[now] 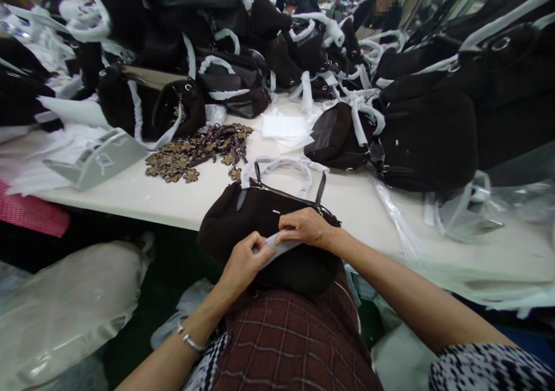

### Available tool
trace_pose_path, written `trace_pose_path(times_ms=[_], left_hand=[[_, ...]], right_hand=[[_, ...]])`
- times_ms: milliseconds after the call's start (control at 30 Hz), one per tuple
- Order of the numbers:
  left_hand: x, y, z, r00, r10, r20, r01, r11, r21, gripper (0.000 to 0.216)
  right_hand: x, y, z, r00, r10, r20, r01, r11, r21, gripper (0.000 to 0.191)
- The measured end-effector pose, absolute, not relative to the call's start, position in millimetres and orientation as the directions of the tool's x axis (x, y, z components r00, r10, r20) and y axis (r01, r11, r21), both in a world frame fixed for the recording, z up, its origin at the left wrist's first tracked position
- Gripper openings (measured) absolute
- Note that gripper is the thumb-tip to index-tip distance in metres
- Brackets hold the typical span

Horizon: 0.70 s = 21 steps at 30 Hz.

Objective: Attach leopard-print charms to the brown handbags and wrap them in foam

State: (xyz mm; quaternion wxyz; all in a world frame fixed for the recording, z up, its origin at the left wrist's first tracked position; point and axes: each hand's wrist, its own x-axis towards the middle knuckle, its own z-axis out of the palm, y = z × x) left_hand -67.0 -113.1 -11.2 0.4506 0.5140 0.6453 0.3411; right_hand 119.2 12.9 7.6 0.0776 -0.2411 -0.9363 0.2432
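A dark brown handbag (255,217) rests on my lap and against the table edge, its handles (281,168) wrapped in white foam. My left hand (245,261) pinches one end of a white strip (277,246) lying across the front of the bag. My right hand (306,228) presses the other end of that strip against the bag, just below its top edge. Both hands touch the bag and sit close together.
A pile of brown metal charms (197,151) lies on the white table (173,200) beside a grey tape dispenser (99,159). Many dark bags with white-wrapped handles (425,131) crowd the far and right side. Plastic bags (65,310) lie at lower left. A person (384,3) sits far back.
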Motion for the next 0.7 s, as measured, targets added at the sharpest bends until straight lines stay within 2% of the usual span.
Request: trace_pose_path(times_ms=[67,133,167,267,333,400,467,533,567,633,700], left_hand=[[-68,-109,-14,-0.052,0.962,-0.268,0.218,0.273,0.937,0.033],[-68,-105,-13,0.044,0.947,-0.319,0.134,0.311,0.941,0.049],[-69,-103,-11,0.113,0.931,-0.348,0.138,0.332,0.933,0.050],[-71,-99,-3,0.246,0.892,-0.378,0.271,0.312,0.911,0.032],[-73,-98,1,0.263,0.900,-0.349,0.318,0.261,0.912,0.027],[-75,-100,2,0.279,0.906,-0.317,0.292,0.235,0.927,0.027],[-77,-102,0,0.299,0.898,-0.323,0.241,0.256,0.936,0.029],[-77,-104,-3,0.313,0.885,-0.344,0.217,0.286,0.933,0.028],[-78,-105,-5,0.318,0.881,-0.351,0.218,0.292,0.931,0.028],[-79,-107,-9,0.331,0.875,-0.353,0.240,0.284,0.928,0.029],[-81,-107,-17,0.335,0.872,-0.357,0.277,0.271,0.922,0.032]], right_hand=[[121,13,8,-0.872,0.488,0.037,0.400,0.754,-0.522,0.043],[122,14,7,-0.880,0.473,0.031,0.387,0.754,-0.531,0.042],[122,13,6,-0.886,0.462,0.022,0.383,0.759,-0.526,0.041],[119,10,7,-0.898,0.439,0.014,0.375,0.783,-0.496,0.040],[120,4,18,-0.888,0.448,0.102,0.341,0.792,-0.507,0.035],[131,-2,38,-0.816,0.511,0.270,0.295,0.770,-0.565,0.026],[157,-6,60,-0.628,0.653,0.424,0.318,0.712,-0.626,0.021],[201,-3,75,-0.325,0.801,0.502,0.453,0.598,-0.661,0.020],[229,1,78,-0.146,0.835,0.531,0.536,0.518,-0.666,0.021],[294,11,77,0.223,0.798,0.559,0.639,0.314,-0.702,0.026],[364,20,72,0.508,0.667,0.546,0.631,0.144,-0.763,0.033]])
